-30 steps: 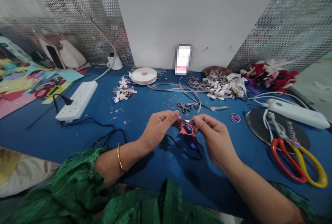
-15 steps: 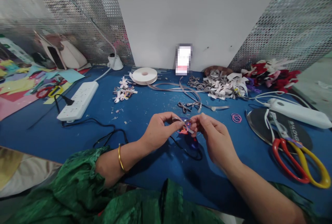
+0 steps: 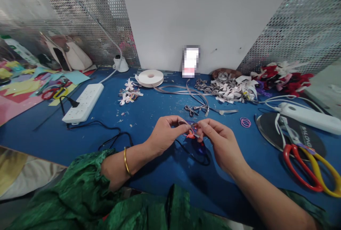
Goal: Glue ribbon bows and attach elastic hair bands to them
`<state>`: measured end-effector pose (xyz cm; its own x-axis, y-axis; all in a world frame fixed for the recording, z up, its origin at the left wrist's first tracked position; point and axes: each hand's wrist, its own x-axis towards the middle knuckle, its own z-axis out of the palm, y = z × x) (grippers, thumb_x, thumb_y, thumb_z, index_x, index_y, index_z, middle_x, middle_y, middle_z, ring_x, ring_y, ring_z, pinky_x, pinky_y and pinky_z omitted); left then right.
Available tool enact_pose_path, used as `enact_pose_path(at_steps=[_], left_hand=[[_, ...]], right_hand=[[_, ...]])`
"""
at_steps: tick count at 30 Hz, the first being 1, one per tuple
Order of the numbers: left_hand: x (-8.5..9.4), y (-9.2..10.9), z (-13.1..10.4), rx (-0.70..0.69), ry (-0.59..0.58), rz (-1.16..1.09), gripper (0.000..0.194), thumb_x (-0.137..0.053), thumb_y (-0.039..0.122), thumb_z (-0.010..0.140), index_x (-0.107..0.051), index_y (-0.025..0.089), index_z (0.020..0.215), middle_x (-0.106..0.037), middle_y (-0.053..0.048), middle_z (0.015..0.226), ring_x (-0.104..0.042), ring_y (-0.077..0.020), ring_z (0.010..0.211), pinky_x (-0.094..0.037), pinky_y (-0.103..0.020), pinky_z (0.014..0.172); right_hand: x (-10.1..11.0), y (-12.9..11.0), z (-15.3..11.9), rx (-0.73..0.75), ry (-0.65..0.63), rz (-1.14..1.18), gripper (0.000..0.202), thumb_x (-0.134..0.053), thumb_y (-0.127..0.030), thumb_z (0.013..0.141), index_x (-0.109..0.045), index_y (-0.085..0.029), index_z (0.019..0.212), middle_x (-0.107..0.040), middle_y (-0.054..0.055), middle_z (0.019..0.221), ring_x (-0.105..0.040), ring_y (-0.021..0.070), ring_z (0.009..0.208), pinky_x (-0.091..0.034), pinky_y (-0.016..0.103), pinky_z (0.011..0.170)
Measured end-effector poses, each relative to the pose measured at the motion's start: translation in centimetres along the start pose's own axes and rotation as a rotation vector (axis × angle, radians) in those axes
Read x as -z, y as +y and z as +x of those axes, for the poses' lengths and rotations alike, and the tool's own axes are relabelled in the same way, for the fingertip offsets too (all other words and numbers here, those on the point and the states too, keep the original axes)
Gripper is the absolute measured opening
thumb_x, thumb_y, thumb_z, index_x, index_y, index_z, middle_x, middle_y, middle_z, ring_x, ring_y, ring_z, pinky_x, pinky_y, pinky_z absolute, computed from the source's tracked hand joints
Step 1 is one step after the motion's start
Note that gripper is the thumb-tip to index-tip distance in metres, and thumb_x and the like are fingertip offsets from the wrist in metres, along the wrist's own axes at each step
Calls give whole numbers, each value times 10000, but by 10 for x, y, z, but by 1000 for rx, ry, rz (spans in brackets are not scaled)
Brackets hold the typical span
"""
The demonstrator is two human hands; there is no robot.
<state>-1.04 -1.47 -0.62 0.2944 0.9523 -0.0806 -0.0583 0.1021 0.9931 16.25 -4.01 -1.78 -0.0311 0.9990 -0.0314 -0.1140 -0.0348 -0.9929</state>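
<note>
My left hand (image 3: 166,135) pinches a grey ribbon (image 3: 196,135) between thumb and index finger, with a pink hair elastic at its fingertips. Close beside it, my right hand (image 3: 222,143) has thumb and fingers closed at the ribbon's other end. Just behind and below the fingertips lies a blue corded tool (image 3: 199,148) with an orange part and a small red light; its kind is partly hidden by my hands. Grey ribbon bows (image 3: 191,110) rest beyond my fingers.
A white ribbon roll (image 3: 150,77) and a phone (image 3: 191,60) stand at the back. Left is a power strip (image 3: 84,103) with a black cord. Right are pink elastics (image 3: 245,122), large scissors (image 3: 303,164), a black disc (image 3: 314,137) and a pile of ribbon bows (image 3: 231,88).
The view has shifted slightly, so the table's things appear a little further right. My right fingers have drawn in slightly at the ribbon; both hands keep their hold.
</note>
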Motion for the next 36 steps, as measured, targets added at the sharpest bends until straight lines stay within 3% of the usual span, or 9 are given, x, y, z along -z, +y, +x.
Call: enact_pose_path(at_steps=[7,16,19,22,25,28,30,33,36], left_hand=[[-1,1,0,-7,-73,-42,278,-706,386,844,-721,127,746,-717,-32,732,-619,-128,719,-474,-248,761],[1,-2,0,-39,-73,85,168,-747,288,811,-716,127,779,-705,-29,746,-616,-133,724,-471,-257,743],[-1,-1,1,-31,-44,20,227,-774,305,785,-716,128,916,-715,-41,834,-630,-148,790,-479,-272,783],[-2,0,2,-69,102,-18,279,-788,322,767,-698,142,960,-707,-37,893,-627,-154,840,-476,-272,809],[-2,1,1,-87,196,-1,208,-771,336,776,-695,142,775,-669,-7,753,-587,-134,742,-451,-252,744],[-2,1,0,-28,77,-15,258,-754,380,787,-716,136,710,-660,-4,684,-562,-129,686,-428,-251,704],[-2,0,-1,10,-3,-33,287,-760,407,779,-732,132,704,-675,-12,693,-565,-131,693,-424,-253,713],[-2,-2,-1,43,-42,-76,296,-778,409,754,-730,128,678,-678,-12,690,-567,-131,697,-426,-257,742],[0,-2,0,61,-34,-106,244,-800,355,723,-725,128,672,-669,-1,680,-564,-124,694,-423,-256,759]], right_hand=[[0,-1,-1,23,21,-60,269,-653,-392,893,-648,-202,702,-608,-26,614,-543,112,623,-413,256,653],[-2,-3,0,8,-3,-57,272,-666,-394,876,-649,-201,685,-595,-31,599,-532,104,605,-420,243,628],[-2,-5,-1,71,50,-99,252,-653,-380,885,-647,-206,702,-589,-32,594,-540,111,606,-432,250,634],[-1,-6,-3,225,183,-261,184,-642,-356,893,-651,-216,773,-608,-21,638,-558,131,623,-445,272,637],[3,-5,-6,527,271,-624,109,-642,-303,902,-639,-226,825,-644,0,708,-586,154,670,-445,299,667],[7,-4,-8,899,208,-1011,35,-672,-223,879,-640,-232,890,-692,7,732,-622,165,692,-446,327,747],[9,-3,-9,1085,147,-1191,112,-692,-196,860,-653,-230,959,-725,19,762,-637,172,697,-447,343,792],[10,-4,-12,1242,87,-1375,181,-695,-189,860,-668,-222,1036,-749,36,798,-633,178,692,-438,358,808],[8,-5,-12,1294,25,-1429,172,-694,-204,867,-674,-210,1037,-756,38,806,-628,178,689,-433,361,796]])
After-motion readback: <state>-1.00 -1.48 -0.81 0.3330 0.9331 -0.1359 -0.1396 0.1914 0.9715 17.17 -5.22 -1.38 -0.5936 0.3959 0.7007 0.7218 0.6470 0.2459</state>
